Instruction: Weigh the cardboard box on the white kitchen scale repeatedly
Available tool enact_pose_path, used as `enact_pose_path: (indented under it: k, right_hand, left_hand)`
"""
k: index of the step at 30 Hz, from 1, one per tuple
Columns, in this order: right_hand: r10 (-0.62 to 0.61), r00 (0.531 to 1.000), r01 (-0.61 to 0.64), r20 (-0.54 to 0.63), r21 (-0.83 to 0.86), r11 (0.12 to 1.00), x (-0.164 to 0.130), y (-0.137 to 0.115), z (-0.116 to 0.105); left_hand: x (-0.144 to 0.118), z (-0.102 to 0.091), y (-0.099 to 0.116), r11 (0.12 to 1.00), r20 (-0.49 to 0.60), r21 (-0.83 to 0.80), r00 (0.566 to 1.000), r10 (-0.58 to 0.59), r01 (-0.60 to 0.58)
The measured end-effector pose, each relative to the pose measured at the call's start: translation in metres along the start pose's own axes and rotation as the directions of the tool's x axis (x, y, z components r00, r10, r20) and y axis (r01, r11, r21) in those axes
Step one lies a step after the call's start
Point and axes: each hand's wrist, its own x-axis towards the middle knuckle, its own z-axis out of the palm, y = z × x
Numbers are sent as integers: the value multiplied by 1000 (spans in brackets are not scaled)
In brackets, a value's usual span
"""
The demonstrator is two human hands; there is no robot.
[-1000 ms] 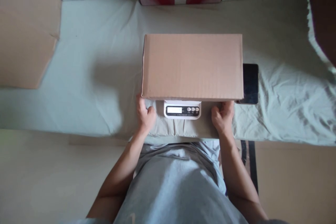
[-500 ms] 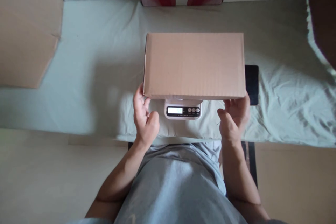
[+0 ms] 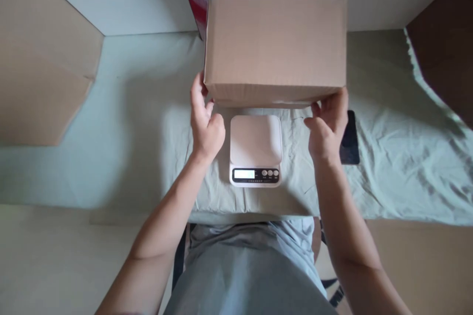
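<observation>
At the far left a flat sheet of cardboard [image 3: 44, 74] leans beside the cloth-covered tabletop [image 3: 140, 123]. The left hand [image 3: 205, 120] curls under the near left corner of the cardboard box [image 3: 275, 42], its grip closed on that edge. A second ago the box sat on the kitchen scale [image 3: 255, 150]; now it is lifted clear and carried away from the body, so the white platform shows bare and the weighing seems finished. The box is held level, its long axis running left to right, broad top upward. The right hand [image 3: 327, 125] holds the near right corner likewise, just over a dark phone [image 3: 350, 145].
</observation>
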Motion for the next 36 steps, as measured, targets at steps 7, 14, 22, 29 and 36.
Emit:
enact_pose_path:
  k: [7, 14, 22, 29, 36]
  right_hand:
    - [68, 997, -70, 37, 70, 995, 2, 40, 8]
    - [103, 993, -106, 63, 43, 993, -6, 58, 4]
    - [134, 985, -144, -107, -91, 985, -21, 89, -6]
    - [97, 991, -109, -88, -149, 983, -27, 88, -4]
    - [97, 995, -98, -22, -102, 990, -15, 77, 0]
  left_hand:
    - [-1, 11, -40, 994, -29, -65, 996, -85, 83]
    - [-4, 3, -57, 990, -29, 16, 990, -137, 138]
    - [-23, -13, -87, 967, -84, 168, 980, -180, 192]
    - [-33, -13, -93, 971, -71, 220, 994, -77, 91]
    - [-19, -13, -94, 975, -2, 193, 994, -112, 111]
